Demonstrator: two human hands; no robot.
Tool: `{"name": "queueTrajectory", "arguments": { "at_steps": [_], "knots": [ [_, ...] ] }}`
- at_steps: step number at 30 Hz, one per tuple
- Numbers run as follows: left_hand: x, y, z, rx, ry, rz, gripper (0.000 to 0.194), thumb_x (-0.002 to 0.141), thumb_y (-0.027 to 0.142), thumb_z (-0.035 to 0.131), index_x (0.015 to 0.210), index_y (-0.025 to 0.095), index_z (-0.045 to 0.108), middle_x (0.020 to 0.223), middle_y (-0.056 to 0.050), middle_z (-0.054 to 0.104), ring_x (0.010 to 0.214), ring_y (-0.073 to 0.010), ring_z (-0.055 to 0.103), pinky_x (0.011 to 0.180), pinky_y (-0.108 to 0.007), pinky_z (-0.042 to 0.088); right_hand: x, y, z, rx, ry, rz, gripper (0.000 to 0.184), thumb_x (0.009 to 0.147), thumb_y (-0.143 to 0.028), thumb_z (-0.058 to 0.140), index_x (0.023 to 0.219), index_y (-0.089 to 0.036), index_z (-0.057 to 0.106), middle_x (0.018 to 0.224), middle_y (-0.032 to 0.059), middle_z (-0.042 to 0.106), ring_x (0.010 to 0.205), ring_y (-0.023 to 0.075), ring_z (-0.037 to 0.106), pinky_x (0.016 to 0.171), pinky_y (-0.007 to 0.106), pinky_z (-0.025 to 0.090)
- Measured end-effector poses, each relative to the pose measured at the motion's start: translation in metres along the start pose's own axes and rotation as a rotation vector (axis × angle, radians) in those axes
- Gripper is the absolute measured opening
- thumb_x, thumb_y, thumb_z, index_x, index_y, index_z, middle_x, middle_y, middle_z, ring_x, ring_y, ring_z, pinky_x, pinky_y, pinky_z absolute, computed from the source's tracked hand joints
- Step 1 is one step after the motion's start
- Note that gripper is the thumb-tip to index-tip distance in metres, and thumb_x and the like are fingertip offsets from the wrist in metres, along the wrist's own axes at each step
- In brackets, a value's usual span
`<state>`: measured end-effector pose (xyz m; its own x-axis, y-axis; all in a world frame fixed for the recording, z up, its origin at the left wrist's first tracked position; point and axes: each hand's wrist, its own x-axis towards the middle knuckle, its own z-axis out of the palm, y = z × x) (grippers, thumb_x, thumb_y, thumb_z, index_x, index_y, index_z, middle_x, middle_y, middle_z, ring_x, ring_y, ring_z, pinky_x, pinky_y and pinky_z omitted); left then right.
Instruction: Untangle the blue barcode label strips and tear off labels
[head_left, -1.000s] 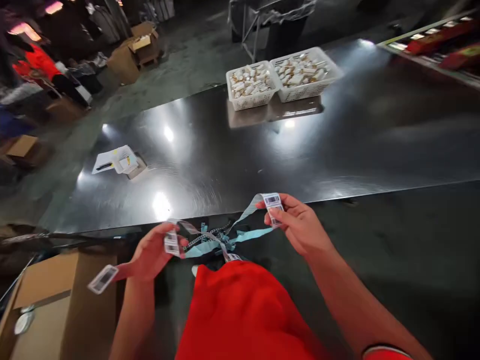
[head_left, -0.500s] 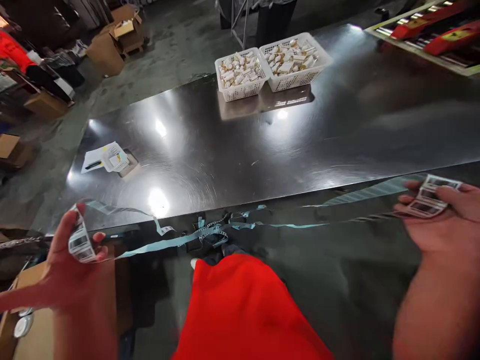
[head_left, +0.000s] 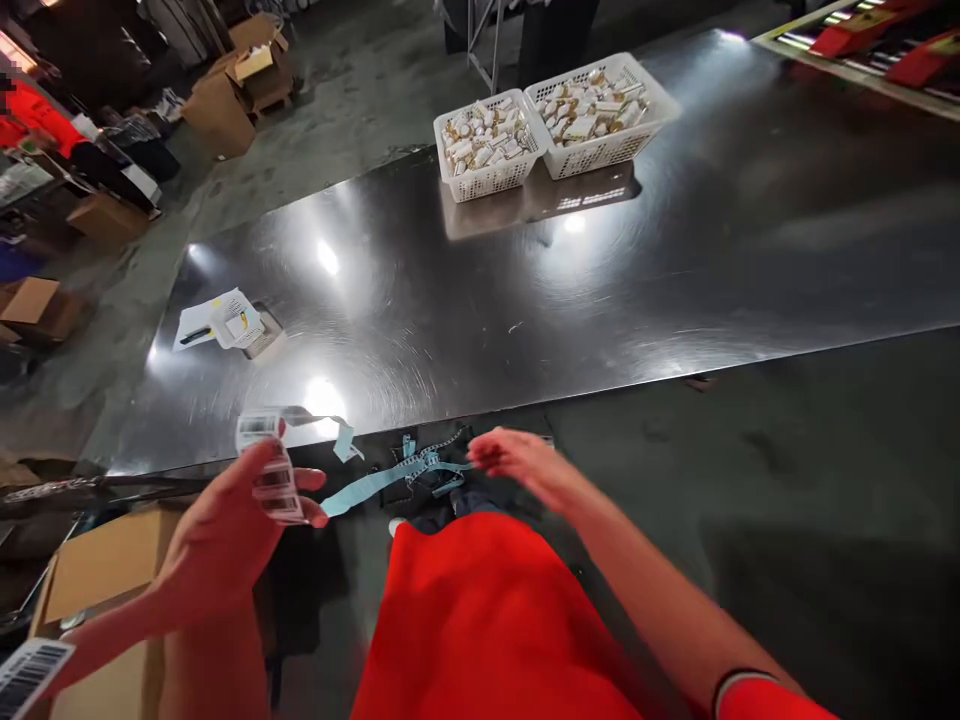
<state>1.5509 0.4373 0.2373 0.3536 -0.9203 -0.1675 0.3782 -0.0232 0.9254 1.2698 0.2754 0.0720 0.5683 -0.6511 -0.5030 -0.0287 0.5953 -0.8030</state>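
Observation:
My left hand has its fingers curled round a strip of barcode labels, to the left below the table edge. Its thumb stretches to the lower left, where a single barcode label lies at its tip. Pale blue backing strip trails from this hand toward a tangle of strips hanging in front of the table. My right hand is beside that tangle, blurred, back toward me, fingers close together. It hides most of what it holds; a small whitish edge shows behind it, seemingly its label strip.
A shiny metal table spans the view. Two white perforated baskets of small white and gold pieces stand at its back. Papers and a dark pen lie at the left. An open carton is at lower left; a person in red is farther off.
My right hand has swept from the far right to the middle, beside the tangle. My left hand has moved right with its labels. A label now shows at the left thumb.

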Motion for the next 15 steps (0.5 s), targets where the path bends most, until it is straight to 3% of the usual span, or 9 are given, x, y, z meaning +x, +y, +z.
{"name": "queueTrajectory", "arguments": {
  "at_steps": [1,2,4,5,7,10,13,15],
  "knots": [
    [-0.001,-0.004,0.004,0.061,-0.087,-0.011,0.037,0.082,0.042,0.063,0.116,0.028,0.070,0.105,-0.005,0.075,0.088,-0.0287,0.072,0.069,-0.041,0.063,0.003,0.005,0.028,0.208,-0.301,0.110,0.057,0.079,-0.068,0.059,0.094,-0.014,0.069,0.097,0.0119,0.071,0.087,0.0200,0.067,0.075,0.031,0.053],
    [-0.003,-0.007,0.008,0.115,-0.193,-0.009,0.039,0.084,0.046,0.060,0.117,0.029,0.070,0.107,-0.007,0.074,0.088,-0.0302,0.072,0.071,-0.044,0.062,0.006,0.009,0.054,0.362,-0.509,0.204,0.063,0.083,-0.070,0.053,0.101,-0.011,0.069,0.103,0.0135,0.070,0.088,0.0188,0.067,0.075,0.029,0.053],
    [-0.007,-0.011,0.014,0.200,-0.420,-0.027,0.044,0.086,0.055,0.053,0.120,0.032,0.069,0.111,-0.011,0.073,0.086,-0.0324,0.072,0.073,-0.048,0.060,0.014,0.010,0.094,0.607,-0.669,0.356,0.068,0.091,-0.069,0.040,0.104,-0.008,0.067,0.106,0.0152,0.070,0.088,0.0184,0.068,0.071,0.027,0.053],
    [-0.010,-0.013,0.016,0.241,-0.506,-0.043,0.046,0.087,0.058,0.049,0.121,0.033,0.068,0.109,-0.012,0.074,0.085,-0.0323,0.071,0.072,-0.048,0.059,0.019,0.008,0.107,0.695,-0.658,0.405,0.067,0.094,-0.067,0.035,0.101,-0.007,0.066,0.104,0.0153,0.070,0.087,0.0187,0.068,0.069,0.027,0.053],
    [-0.018,-0.016,0.015,0.336,-0.555,-0.033,0.047,0.089,0.059,0.043,0.118,0.033,0.070,0.103,-0.011,0.075,0.083,-0.0305,0.070,0.071,-0.046,0.058,0.031,-0.003,0.120,0.831,-0.503,0.440,0.055,0.100,-0.054,0.033,0.093,-0.008,0.063,0.097,0.0137,0.071,0.084,0.0183,0.069,0.068,0.027,0.053],
    [-0.033,-0.027,-0.002,0.466,-0.431,0.076,0.052,0.089,0.062,0.038,0.103,0.030,0.077,0.092,-0.010,0.076,0.087,-0.0321,0.070,0.082,-0.050,0.055,0.047,-0.023,0.115,0.912,-0.133,0.355,0.029,0.101,-0.028,0.037,0.087,-0.012,0.058,0.088,0.0089,0.072,0.075,0.0142,0.068,0.068,0.025,0.051],
    [-0.042,-0.049,-0.039,0.537,-0.329,0.000,0.076,0.078,0.082,0.031,0.092,0.026,0.080,0.094,-0.014,0.076,0.101,-0.0411,0.067,0.101,-0.062,0.043,0.053,-0.036,0.099,0.820,0.089,0.100,0.020,0.099,-0.027,0.042,0.091,-0.015,0.057,0.087,0.0066,0.071,0.069,0.0136,0.067,0.059,0.024,0.048],
    [-0.041,-0.065,-0.065,0.710,-0.171,-0.162,0.081,0.064,0.091,0.042,0.090,0.025,0.080,0.113,-0.017,0.072,0.119,-0.0478,0.056,0.111,-0.066,0.031,0.048,-0.036,0.092,0.654,0.080,-0.166,0.023,0.096,-0.038,0.050,0.097,-0.017,0.058,0.087,0.0051,0.069,0.065,0.0139,0.064,0.055,0.024,0.046]
  ]
}}
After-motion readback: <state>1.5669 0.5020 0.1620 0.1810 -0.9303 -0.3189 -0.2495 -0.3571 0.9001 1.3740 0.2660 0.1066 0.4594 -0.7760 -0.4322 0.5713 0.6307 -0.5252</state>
